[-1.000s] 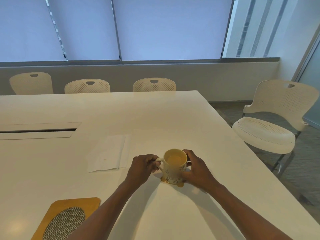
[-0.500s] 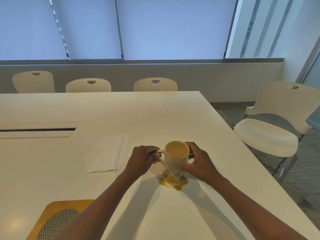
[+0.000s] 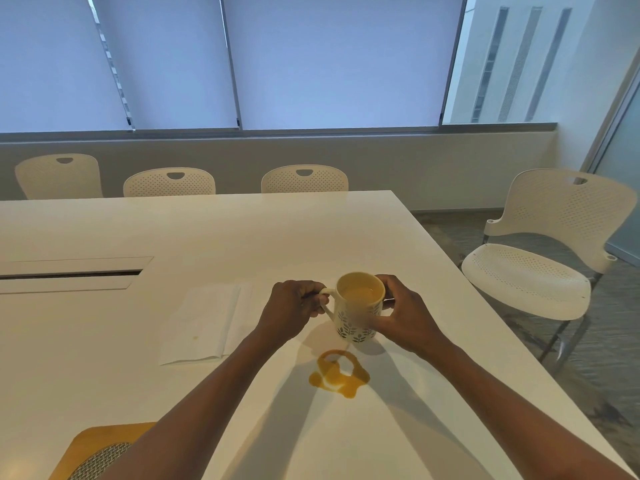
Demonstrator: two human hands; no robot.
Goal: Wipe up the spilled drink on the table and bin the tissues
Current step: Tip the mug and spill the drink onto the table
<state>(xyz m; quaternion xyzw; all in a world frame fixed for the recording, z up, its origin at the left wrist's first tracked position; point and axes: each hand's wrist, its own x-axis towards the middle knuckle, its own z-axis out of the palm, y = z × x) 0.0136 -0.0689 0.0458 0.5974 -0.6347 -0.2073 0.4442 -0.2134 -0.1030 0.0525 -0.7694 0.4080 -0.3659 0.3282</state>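
A cream mug (image 3: 356,315) with a leaf pattern, holding a yellowish drink, hangs just above the white table (image 3: 207,230). My left hand (image 3: 289,311) grips its handle and my right hand (image 3: 401,317) wraps its right side. Below and in front of the mug lies an orange-yellow puddle (image 3: 337,374) with a ring mark where the mug stood. A folded white tissue (image 3: 204,323), with a small yellow spot on it, lies flat to the left of my left hand.
A wooden-rimmed trivet with a woven centre (image 3: 93,455) sits at the near left edge. A cable slot (image 3: 69,273) is set into the table on the left. A white chair (image 3: 550,251) stands at the right; three more chairs line the far side.
Both hands have lifted the mug off the table and carried it away from me, uncovering the puddle and ring that were under its base.
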